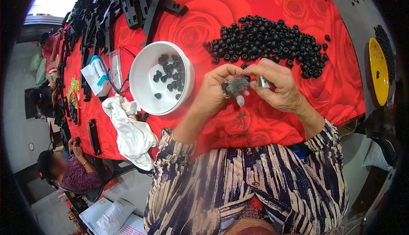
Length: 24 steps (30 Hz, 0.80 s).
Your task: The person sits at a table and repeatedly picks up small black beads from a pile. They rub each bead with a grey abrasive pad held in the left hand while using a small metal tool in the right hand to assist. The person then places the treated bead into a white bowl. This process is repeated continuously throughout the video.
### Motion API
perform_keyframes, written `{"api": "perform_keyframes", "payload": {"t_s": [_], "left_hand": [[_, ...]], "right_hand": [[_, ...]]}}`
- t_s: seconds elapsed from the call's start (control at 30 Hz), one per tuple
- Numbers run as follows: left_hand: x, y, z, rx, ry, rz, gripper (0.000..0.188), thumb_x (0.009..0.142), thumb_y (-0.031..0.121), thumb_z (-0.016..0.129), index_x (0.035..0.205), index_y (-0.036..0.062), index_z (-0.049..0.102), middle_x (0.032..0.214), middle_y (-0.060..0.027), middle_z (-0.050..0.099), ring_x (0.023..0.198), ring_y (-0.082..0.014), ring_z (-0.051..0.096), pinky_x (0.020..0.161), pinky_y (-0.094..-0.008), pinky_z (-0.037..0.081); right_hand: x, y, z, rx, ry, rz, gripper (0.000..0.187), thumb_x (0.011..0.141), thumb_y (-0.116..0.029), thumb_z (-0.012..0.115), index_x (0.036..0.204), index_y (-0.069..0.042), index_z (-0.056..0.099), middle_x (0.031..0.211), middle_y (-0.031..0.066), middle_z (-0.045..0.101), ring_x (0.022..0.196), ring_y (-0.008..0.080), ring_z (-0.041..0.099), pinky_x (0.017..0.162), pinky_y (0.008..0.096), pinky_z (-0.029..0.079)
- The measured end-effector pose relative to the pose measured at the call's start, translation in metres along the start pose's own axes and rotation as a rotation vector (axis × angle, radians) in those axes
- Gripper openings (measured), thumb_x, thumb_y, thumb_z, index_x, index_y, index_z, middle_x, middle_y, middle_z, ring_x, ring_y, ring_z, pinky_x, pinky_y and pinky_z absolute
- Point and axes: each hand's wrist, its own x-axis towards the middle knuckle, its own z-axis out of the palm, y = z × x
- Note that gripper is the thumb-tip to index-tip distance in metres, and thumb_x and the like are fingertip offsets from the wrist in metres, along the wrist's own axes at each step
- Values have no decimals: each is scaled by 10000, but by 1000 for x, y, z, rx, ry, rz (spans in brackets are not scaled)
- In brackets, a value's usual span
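Above the table's near edge, my two hands meet. My left hand [216, 85] is closed, with a dark grey, fuzzy-looking sleeve [234, 87] at its thumb and fingers; whether it is worn or held I cannot tell. A small black round piece [247, 78] shows at its tip, pinched there. Below it sticks out a whitish tip [240, 101], perhaps a covered finger. My right hand [279, 86] pinches a small shiny metal piece [263, 82] close to the black piece. Dark crumbs [243, 118] lie on the red cloth under my hands.
Beyond my hands spreads a heap of black round plastic pieces [264, 39]. A white bucket [191, 79] at left holds several more. Beside it are a white cloth [130, 128], a tissue pack [97, 75] and long black parts [142, 5]. A yellow plate [378, 81] is far right; a co-worker [79, 171] sits left.
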Motion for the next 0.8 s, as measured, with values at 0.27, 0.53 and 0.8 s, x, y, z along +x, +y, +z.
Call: {"api": "perform_keyframes", "payload": {"t_s": [0.27, 0.53, 0.8], "left_hand": [[-5, -11, -7, -274, -54, -189, 222, 897, 125, 511, 1031, -28, 600, 854, -121, 653, 661, -162, 632, 526, -261, 535], [-19, -3, 8, -210, -121, -94, 222, 883, 101, 568, 1047, -44, 604, 835, -87, 645, 675, -113, 602, 573, -226, 510], [-28, 0, 17, -92, -14, 6, 231, 883, 90, 573, 1080, -29, 585, 823, -49, 623, 671, -94, 594, 592, -233, 516]], "right_hand": [[-1, -2, 1, 33, -82, -67, 341, 681, 11, 668, 1019, -7, 625, 706, 83, 504, 607, 206, 526, 532, 295, 404], [-1, -13, -2, -57, -54, -176, 362, 650, -6, 693, 1008, -5, 645, 667, 74, 517, 536, 213, 516, 474, 313, 397], [-2, -19, 4, -255, 80, -307, 259, 651, -19, 733, 888, 1, 630, 614, 74, 510, 471, 201, 481, 428, 313, 362]]}}
